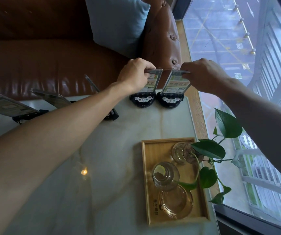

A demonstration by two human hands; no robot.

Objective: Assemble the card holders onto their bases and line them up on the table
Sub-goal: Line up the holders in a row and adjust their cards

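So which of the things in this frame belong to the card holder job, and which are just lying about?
Job:
- left hand gripping left card holder
- right hand gripping right card holder
- their black bases
- three more holders at the left

Lying about:
- wooden tray with glass jars
- plant
- blue cushion

Five card holders (177,82) — one wooden tray (146,167), two glass jars (166,175), one ashtray (177,202).

Just the one head-worn wide-angle cam here, looking forward and steeply down over the bench (119,158) from close up, toward the sofa (34,65), window (238,39) on the right.
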